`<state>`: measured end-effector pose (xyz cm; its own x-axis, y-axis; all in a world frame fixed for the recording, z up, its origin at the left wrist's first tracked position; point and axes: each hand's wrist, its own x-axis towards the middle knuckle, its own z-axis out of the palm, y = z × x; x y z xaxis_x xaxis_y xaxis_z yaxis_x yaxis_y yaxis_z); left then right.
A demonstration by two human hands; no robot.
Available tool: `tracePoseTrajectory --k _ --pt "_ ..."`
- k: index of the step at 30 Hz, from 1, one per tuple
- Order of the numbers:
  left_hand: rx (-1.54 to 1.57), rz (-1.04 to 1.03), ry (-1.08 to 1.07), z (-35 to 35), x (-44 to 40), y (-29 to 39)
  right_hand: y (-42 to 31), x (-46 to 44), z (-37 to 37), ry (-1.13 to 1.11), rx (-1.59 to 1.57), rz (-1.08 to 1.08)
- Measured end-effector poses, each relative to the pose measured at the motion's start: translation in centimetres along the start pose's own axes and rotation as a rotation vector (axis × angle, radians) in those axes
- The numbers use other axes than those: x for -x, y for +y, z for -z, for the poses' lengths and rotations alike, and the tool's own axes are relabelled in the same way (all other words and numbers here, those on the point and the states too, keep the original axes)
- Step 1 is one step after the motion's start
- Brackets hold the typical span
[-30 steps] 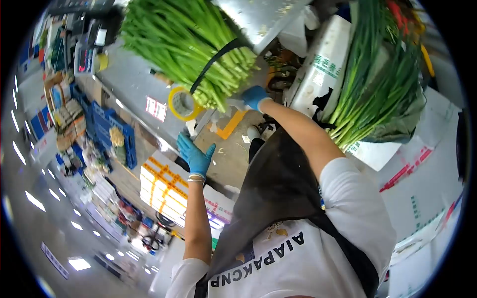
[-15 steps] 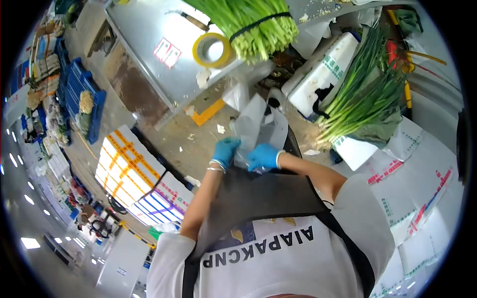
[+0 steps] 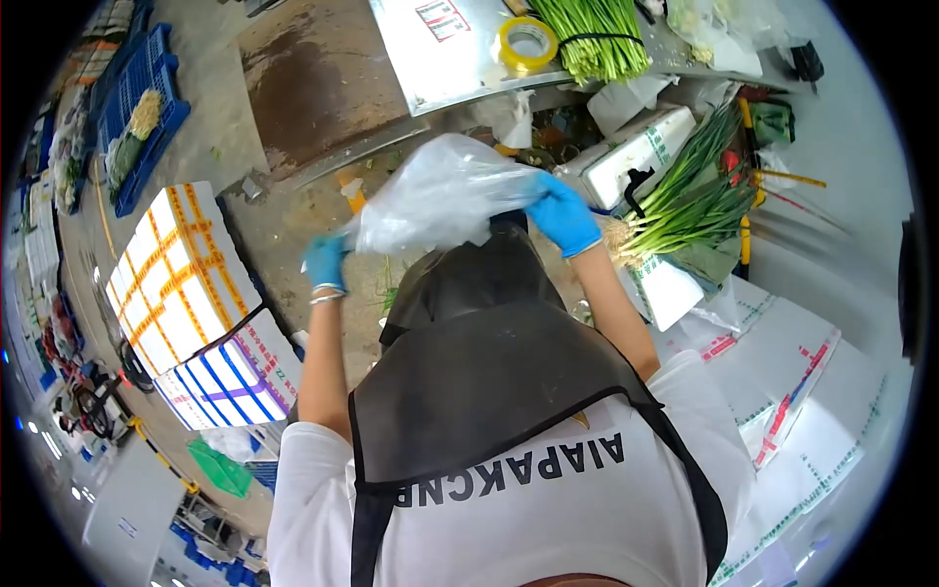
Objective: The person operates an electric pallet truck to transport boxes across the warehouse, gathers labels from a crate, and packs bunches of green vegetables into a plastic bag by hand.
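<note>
A clear plastic bag (image 3: 440, 196) is stretched between my two blue-gloved hands, above the floor and in front of the dark apron. Its left edge is pinched in my left hand (image 3: 326, 264). My right hand (image 3: 563, 217) grips the other end, near a white foam box. Beyond the bag, on the metal table (image 3: 460, 73), lie a roll of yellow tape (image 3: 528, 44) and a bundle of green stalks (image 3: 594, 44) tied with a black band.
White foam box (image 3: 641, 157) and loose green onions (image 3: 685, 201) stand at the right. Taped white boxes (image 3: 181, 274) are stacked at the left, with a blue pallet (image 3: 161, 98) behind. Large white boxes (image 3: 782, 382) fill the lower right.
My hands, near the metal table a second ago, came together on the plastic bag and have since moved apart, spreading it. The view has shifted, so the table now appears higher.
</note>
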<state>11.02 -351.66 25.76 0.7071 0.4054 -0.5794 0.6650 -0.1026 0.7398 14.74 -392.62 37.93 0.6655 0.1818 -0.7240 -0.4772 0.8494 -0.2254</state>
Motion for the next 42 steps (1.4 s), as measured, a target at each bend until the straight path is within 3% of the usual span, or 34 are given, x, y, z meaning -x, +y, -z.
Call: tracePoseTrajectory --k 1,2,3,4,6,8,10,11,12,13,14,15,17,18,20,21,22,24,25,27,30,32,34,35,37,38,39,42 --pt "0.119 -0.068 0.165 4.3 -3.1 -4.7 0.3 0.8 -1.9 0.055 0.026 0.006" --pt "-0.072 -0.013 0.291 8.1 -4.8 -6.8 0.5 1.7 -3.5 0.112 0.052 0.02" --pt "-0.067 0.063 0.271 9.3 -4.0 -6.4 0.2 2.1 -4.6 0.167 0.079 0.046" --pt "-0.064 0.136 0.243 10.2 -3.3 -6.0 0.4 -1.4 1.1 -0.557 -0.089 -0.15" --pt "-0.222 -0.062 0.232 12.3 -5.1 -10.4 2.5 -3.1 0.7 -0.431 -0.018 -0.085" --pt "-0.627 -0.315 0.214 10.1 2.4 0.6 4.7 -2.0 -4.4 -0.039 0.351 0.25" --pt "-0.626 -0.817 0.046 8.0 8.2 9.4 7.6 -1.5 -6.7 -0.167 0.774 0.433" --pt "-0.562 -0.897 -0.028 6.5 10.0 12.2 9.1 -1.0 -7.5 -0.249 0.923 0.466" --pt "-0.499 -0.978 -0.098 5.1 10.9 14.0 10.3 -0.6 -8.9 -0.292 0.884 0.315" --pt "-0.389 -0.906 -0.204 3.2 10.8 13.3 11.5 -0.1 -10.3 -0.323 0.85 0.163" --pt "-0.285 -0.832 -0.31 0.9 10.1 11.5 11.8 0.7 -12.3 -0.302 0.612 -0.161" --pt "-0.184 -0.757 -0.418 -0.5 9.6 10.8 11.1 1.4 -14.0 -0.384 0.774 -0.061" --pt "-0.197 -0.321 -0.644 -0.8 9.3 11.5 9.0 2.4 -16.2 -0.536 1.09 0.148" --pt "-0.206 -0.093 -0.75 -0.8 9.4 11.4 6.7 2.3 -16.2 -0.522 1.153 0.128" --pt "0.021 -0.085 -0.641 0.1 8.2 9.3 -1.0 1.6 -15.8 -0.51 1.268 0.073" --pt "-0.352 -0.313 -0.665 1.6 5.9 7.8 -5.2 0.3 -14.6 -0.375 1.468 0.3" --pt "-0.627 -0.46 -0.574 3.7 3.0 4.3 -9.9 -1.8 -12.2 -0.217 1.622 0.664" --pt "-1.066 -0.638 -0.236 6.5 -1.3 -2.4 -19.6 -4.3 -8.4 0.161 1.659 0.825" --pt "-1.136 -0.529 -0.119 5.6 -0.6 -1.1 -24.3 -6.8 -5.5 0.117 1.722 1.065" --pt "-1.257 -0.285 0.128 3.8 3.5 4.0 -29.1 -8.3 -5.1 0.162 1.958 1.002" --pt "-1.057 -0.273 -0.172 -3.8 9.2 16.6 -32.7 -12.5 -4.9 -0.057 2.307 0.917" --pt "-0.965 -0.45 -0.344 -8.7 9.4 19.4 -33.9 -15.8 -4.8 -0.276 2.548 0.959" --pt "-0.858 -0.475 -0.507 -14.0 10.9 25.9 -34.3 -17.2 -5.8 -0.263 2.746 0.804" --pt "-0.795 -0.487 -0.563 -16.1 10.9 28.1 -34.8 -17.5 -6.3 -0.312 2.684 0.833" --pt "-0.659 -0.506 -0.676 -19.9 10.5 31.6 -37.1 -18.0 -8.6 -0.176 2.244 0.721" --pt "-0.617 -0.47 -0.619 -22.3 10.1 33.1 -38.1 -18.6 -9.1 -0.113 2.03 0.654" --pt "-0.574 -0.438 -0.564 -24.7 9.7 34.6 -39.3 -21.3 -7.8 -0.215 1.742 0.661" --pt "-0.526 -0.548 -0.39 -33.2 7.8 39.1 -40.5 -19.2 -12.0 -0.346 1.748 0.344"
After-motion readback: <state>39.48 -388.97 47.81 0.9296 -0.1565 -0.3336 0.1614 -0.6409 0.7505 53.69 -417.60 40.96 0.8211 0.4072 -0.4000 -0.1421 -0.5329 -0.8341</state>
